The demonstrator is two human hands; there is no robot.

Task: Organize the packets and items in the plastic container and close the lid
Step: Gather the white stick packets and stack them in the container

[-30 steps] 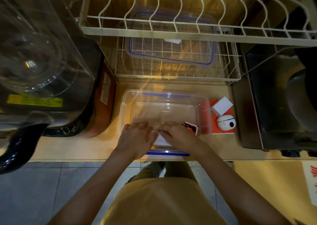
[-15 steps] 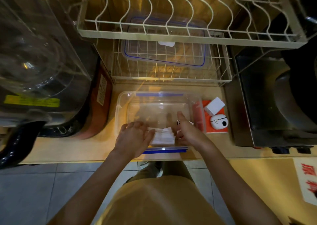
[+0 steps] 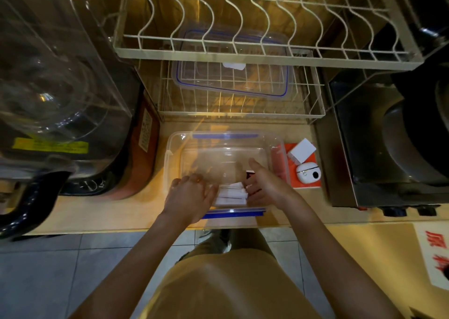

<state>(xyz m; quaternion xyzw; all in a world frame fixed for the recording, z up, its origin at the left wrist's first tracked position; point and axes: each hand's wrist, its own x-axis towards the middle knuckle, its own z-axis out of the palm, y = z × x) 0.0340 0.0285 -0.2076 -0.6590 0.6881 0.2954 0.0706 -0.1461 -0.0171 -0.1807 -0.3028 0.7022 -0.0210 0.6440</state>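
Observation:
A clear plastic container [image 3: 226, 139] with blue clips stands open on the wooden counter. White packets [image 3: 231, 193] lie stacked at its near edge, inside. My left hand [image 3: 192, 194] presses against their left end with its fingers together. My right hand [image 3: 263, 185] cups their right end, thumb raised. A small dark red item [image 3: 250, 173] shows just beside my right thumb. The container's clear lid [image 3: 233, 75], edged in blue, lies on the lower wire shelf behind.
A white wire dish rack [image 3: 243, 58] overhangs the counter behind the container. An orange box [image 3: 305, 182] with a white cube [image 3: 302, 150] and a white earbud case [image 3: 308, 174] sits to the right. A glass dispenser [image 3: 60, 75] stands left, a steel appliance [image 3: 388, 148] right.
My hands have parted from over the packets to either end of the stack, exposing it. The right hand slid right and its thumb lifted.

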